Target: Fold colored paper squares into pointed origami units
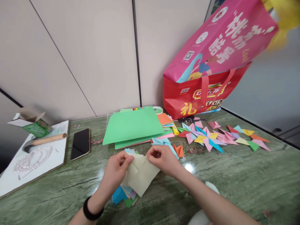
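A cream-coloured square of paper (143,178) is held up in front of me, with creases near its upper edge. My left hand (117,167) pinches its upper left part between thumb and finger. At the top right edge, my right hand (161,157) grips the same sheet with closed fingertips. Beneath it lie several coloured paper squares, a blue one (118,195) and a green one (128,202) showing at the lower left. Just behind my hands are a light blue folded paper piece (164,142) and an orange folded piece (178,151).
Green paper sheets (133,125) are stacked at the back. Folded paper stars (207,137) lie to the right, before a red bag (182,98) and a pink bag (217,40). Leftward are a phone (80,143) and a white board (57,140) bearing a hammer-like tool, beads and a small box.
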Tool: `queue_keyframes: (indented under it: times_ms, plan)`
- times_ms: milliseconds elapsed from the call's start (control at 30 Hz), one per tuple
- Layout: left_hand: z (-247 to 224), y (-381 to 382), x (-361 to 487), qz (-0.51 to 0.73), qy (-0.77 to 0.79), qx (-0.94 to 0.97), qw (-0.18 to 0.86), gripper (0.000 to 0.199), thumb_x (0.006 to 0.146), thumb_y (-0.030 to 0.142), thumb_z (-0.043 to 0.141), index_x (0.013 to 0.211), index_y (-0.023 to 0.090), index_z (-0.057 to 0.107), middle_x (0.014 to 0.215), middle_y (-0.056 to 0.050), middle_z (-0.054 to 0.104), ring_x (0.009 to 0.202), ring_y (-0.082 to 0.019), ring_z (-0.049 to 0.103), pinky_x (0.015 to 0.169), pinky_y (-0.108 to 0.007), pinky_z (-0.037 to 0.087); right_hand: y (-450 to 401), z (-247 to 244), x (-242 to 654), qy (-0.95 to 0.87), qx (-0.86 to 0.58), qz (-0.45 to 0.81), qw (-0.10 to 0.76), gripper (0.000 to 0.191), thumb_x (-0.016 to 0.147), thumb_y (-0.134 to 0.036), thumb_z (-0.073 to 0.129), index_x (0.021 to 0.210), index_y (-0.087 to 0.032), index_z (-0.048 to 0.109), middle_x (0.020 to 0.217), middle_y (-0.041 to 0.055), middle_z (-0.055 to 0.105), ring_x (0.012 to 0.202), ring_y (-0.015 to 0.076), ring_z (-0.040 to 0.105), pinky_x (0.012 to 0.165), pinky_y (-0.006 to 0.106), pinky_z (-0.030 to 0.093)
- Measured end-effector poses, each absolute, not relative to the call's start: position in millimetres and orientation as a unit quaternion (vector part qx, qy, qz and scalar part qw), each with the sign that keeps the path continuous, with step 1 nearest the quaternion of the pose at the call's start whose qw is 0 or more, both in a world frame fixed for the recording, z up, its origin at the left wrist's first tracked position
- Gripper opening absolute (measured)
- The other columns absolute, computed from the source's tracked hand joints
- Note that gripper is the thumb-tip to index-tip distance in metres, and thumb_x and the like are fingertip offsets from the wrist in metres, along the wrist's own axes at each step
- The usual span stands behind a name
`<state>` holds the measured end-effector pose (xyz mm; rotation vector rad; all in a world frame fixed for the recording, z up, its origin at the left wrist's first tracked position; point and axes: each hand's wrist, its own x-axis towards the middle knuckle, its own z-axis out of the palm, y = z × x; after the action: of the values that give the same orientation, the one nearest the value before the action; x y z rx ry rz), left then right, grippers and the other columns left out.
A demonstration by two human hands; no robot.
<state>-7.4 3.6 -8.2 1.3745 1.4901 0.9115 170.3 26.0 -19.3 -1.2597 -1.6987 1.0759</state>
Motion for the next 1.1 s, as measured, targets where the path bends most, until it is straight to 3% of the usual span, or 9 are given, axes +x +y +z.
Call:
queue_keyframes:
  times_ms: [167, 333, 467, 600, 700, 867, 1100]
  plan:
    - [-7, 5, -11, 0.438, 0.589, 0.504, 0.456, 0.030, 0.072, 0.041, 0.059, 0.058, 0.017, 0.050, 0.050, 0.003, 0.054, 0.048, -0.010, 0.046, 0.048, -0.020, 0.036, 34, -20, 179, -0.621, -0.513, 0.376, 0.459, 0.010, 0.070, -0.020, 0.054, 0.064, -0.017, 0.061, 0.063, 0.0020, 0.064, 0.058, 0.0136, 0.056, 0.053, 0.023, 0.042]
    - [-1, 3, -9, 0.456, 0.578, 0.537, 0.411, 0.023, 0.074, 0.036, 0.061, 0.063, 0.016, 0.060, 0.049, 0.006, 0.050, 0.046, -0.008, 0.042, 0.045, -0.017, 0.033, 27, -15, 175, -0.612, -0.454, 0.412, 0.500, 0.022, 0.070, -0.031, 0.064, 0.087, -0.017, 0.064, 0.082, 0.0053, 0.068, 0.073, 0.0170, 0.061, 0.060, 0.025, 0.048]
    - [1, 0, -8, 0.478, 0.568, 0.546, 0.388, 0.017, 0.073, 0.032, 0.064, 0.068, 0.016, 0.066, 0.056, 0.004, 0.057, 0.051, -0.008, 0.046, 0.045, -0.016, 0.034, 19, -11, 170, -0.682, -0.393, 0.357, 0.503, 0.004, 0.072, -0.017, 0.063, 0.072, -0.018, 0.066, 0.072, 0.0023, 0.067, 0.067, 0.0150, 0.060, 0.061, 0.025, 0.047]
    - [2, -2, -7, 0.496, 0.542, 0.530, 0.422, 0.017, 0.074, 0.030, 0.063, 0.082, 0.017, 0.068, 0.051, 0.004, 0.060, 0.043, -0.008, 0.048, 0.040, -0.017, 0.036, 17, -10, 171, -0.696, -0.354, 0.286, 0.556, 0.012, 0.073, -0.010, 0.060, 0.073, -0.019, 0.067, 0.071, 0.0023, 0.066, 0.068, 0.0148, 0.059, 0.063, 0.026, 0.047]
    - [5, -3, -4, 0.491, 0.514, 0.511, 0.483, 0.019, 0.071, 0.026, 0.066, 0.087, 0.015, 0.065, 0.063, -0.002, 0.071, 0.051, -0.014, 0.061, 0.046, -0.022, 0.047, 19, -11, 173, -0.704, -0.349, 0.243, 0.569, 0.013, 0.074, -0.010, 0.061, 0.077, -0.020, 0.068, 0.076, 0.0035, 0.064, 0.073, 0.0161, 0.059, 0.068, 0.029, 0.047]
    - [6, -3, -2, 0.489, 0.515, 0.492, 0.504, 0.018, 0.065, 0.022, 0.071, 0.080, 0.016, 0.066, 0.073, -0.005, 0.074, 0.071, -0.021, 0.069, 0.063, -0.028, 0.054, 20, -13, 175, -0.733, -0.334, 0.181, 0.565, 0.021, 0.073, -0.006, 0.057, 0.078, -0.023, 0.068, 0.086, 0.0044, 0.062, 0.085, 0.0192, 0.056, 0.074, 0.034, 0.046]
    - [2, -1, -4, 0.493, 0.558, 0.521, 0.417, 0.012, 0.060, 0.022, 0.073, 0.071, 0.020, 0.072, 0.072, -0.002, 0.073, 0.064, -0.018, 0.066, 0.056, -0.022, 0.052, 18, -15, 172, -0.741, -0.370, 0.218, 0.517, 0.020, 0.067, -0.003, 0.061, 0.069, -0.022, 0.066, 0.106, 0.0065, 0.054, 0.103, 0.0234, 0.049, 0.085, 0.039, 0.041]
